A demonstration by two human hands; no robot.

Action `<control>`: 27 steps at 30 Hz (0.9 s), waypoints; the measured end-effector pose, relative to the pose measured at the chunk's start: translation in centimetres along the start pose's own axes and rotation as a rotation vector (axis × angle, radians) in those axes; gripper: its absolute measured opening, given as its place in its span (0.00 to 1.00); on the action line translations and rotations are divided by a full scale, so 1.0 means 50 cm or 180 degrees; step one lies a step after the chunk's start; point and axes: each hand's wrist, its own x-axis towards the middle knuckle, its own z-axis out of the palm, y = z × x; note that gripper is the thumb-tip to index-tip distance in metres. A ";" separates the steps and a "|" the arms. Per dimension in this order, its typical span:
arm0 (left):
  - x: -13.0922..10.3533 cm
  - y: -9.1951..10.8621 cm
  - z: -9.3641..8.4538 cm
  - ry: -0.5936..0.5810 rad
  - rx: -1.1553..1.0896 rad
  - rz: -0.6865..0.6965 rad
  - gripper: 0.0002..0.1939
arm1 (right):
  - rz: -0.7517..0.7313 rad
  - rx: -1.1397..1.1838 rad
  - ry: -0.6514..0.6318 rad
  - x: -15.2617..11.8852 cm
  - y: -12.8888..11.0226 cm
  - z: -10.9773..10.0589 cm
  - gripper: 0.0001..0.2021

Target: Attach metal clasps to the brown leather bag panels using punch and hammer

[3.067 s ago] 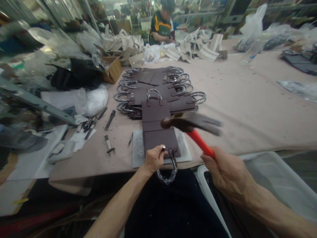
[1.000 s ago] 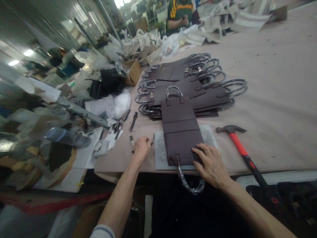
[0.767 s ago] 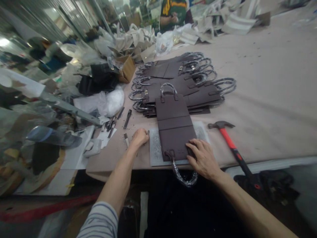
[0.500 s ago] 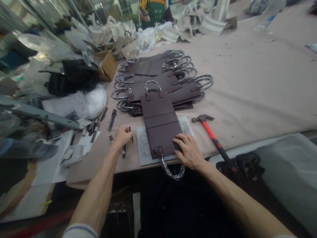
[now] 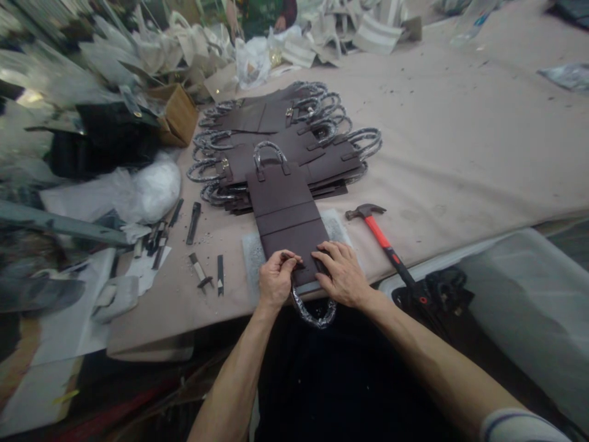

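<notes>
A dark brown bag panel (image 5: pixel 288 212) lies lengthwise before me, its lower end over a pale, worn board (image 5: pixel 252 261). Plastic-wrapped loop handles sit at both ends; the near handle (image 5: pixel 313 319) hangs past the table edge. My left hand (image 5: pixel 275 279) is closed in a pinch on a thin dark stick-like tool (image 5: pixel 291 256), held over the panel's lower left part. On the panel's lower right side rests my right hand (image 5: pixel 341 273), fingers bent, with a small dark piece (image 5: pixel 321 265) between thumb and fingers. Whether that piece belongs to the panel, I cannot tell.
Similar bag panels (image 5: pixel 285 144) are piled behind. A red-handled claw hammer (image 5: pixel 378 233) lies at right. Several hand tools (image 5: pixel 194 222) lie at left, near a cardboard box (image 5: pixel 179 116) and plastic wrap (image 5: pixel 156 187). A person (image 5: pixel 262 15) stands across the table.
My left hand has moved right, from beside the board to over the panel, carrying the thin dark tool. My right hand stays on the panel. The view has shifted slightly.
</notes>
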 end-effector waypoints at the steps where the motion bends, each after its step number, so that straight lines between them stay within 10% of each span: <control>1: -0.002 -0.004 -0.002 0.0017 0.0037 0.0054 0.08 | -0.0002 0.0005 0.0009 0.000 0.000 0.001 0.24; 15: -0.009 -0.010 -0.007 0.0018 0.0834 0.0389 0.06 | 0.0053 0.0116 -0.0014 -0.001 0.000 -0.005 0.24; 23: -0.012 -0.013 0.001 -0.0142 0.1520 0.1343 0.07 | -0.0034 0.0808 0.0103 0.002 0.032 -0.020 0.24; 27: -0.019 -0.026 0.007 -0.0113 0.1743 0.1846 0.07 | 0.0764 0.0322 0.0656 -0.016 0.093 -0.074 0.20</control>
